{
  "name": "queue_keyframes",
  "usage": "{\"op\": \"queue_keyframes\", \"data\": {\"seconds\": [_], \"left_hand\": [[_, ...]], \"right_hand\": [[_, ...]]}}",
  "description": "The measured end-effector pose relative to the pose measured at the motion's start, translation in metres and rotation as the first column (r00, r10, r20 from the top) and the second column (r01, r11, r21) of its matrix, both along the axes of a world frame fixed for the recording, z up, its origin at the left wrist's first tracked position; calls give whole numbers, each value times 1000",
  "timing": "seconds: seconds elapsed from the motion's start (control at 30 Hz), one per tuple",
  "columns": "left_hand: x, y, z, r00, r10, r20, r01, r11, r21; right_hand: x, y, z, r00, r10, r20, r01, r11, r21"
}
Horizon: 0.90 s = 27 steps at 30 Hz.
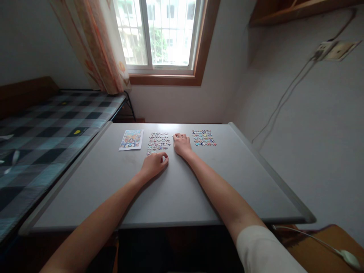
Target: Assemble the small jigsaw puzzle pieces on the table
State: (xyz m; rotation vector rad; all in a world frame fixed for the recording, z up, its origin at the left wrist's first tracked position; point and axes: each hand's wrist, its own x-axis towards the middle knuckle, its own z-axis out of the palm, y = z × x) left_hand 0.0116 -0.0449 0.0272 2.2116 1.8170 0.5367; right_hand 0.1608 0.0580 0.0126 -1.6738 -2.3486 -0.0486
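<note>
My left hand (155,164) rests on the table just below the left group of puzzle pieces (159,140), its thumb and forefinger curled together. Whatever may be between those fingertips is too small to make out. Between the two groups lies my right hand (182,145), back up, with its fingers bent down to the tabletop. A tiny dark spot shows at its left fingertips, too small to name. The right group of puzzle pieces (204,138) lies in rows beyond it. Left of everything is a printed picture sheet (131,140) with a colourful scene.
The pale grey table (182,189) has raised rounded edges. A bed with a checked cover (93,110) stands along the left side. At the right are a white wall with a socket (338,51) and cable, and a wooden seat (327,242) with a white cable.
</note>
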Motion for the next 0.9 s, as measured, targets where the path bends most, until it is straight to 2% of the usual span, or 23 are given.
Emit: {"op": "queue_keyframes", "data": {"seconds": [0.17,0.47,0.9], "left_hand": [[1,-1,1,1000,2,-14,-2,1000,-2],[3,-1,3,999,-3,-36,3,1000,8],[0,2,-2,999,-28,-34,28,999,17]], "right_hand": [[2,-5,-5,996,-49,-78,52,998,36],[4,-2,-8,999,35,-33,-36,999,-26],[4,-3,-5,998,24,-60,-27,999,-42]]}}
